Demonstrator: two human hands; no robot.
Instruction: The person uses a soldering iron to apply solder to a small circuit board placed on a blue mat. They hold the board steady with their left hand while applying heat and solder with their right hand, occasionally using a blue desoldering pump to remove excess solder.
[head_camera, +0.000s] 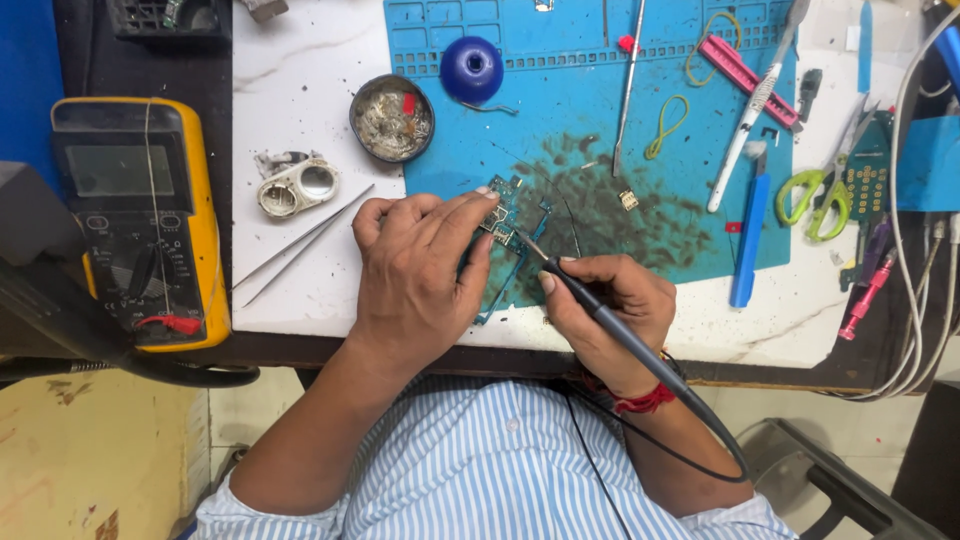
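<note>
Here, hands press a thin green circuit board (505, 235) under a slim soldering iron (600, 315).

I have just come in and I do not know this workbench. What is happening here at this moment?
A person in a striped shirt sits at a white table with a blue work mat. The left hand presses a small green circuit board onto the mat. The right hand holds a dark soldering iron like a pen, its tip at the board. Tweezers and a yellow multimeter lie to the left.
</note>
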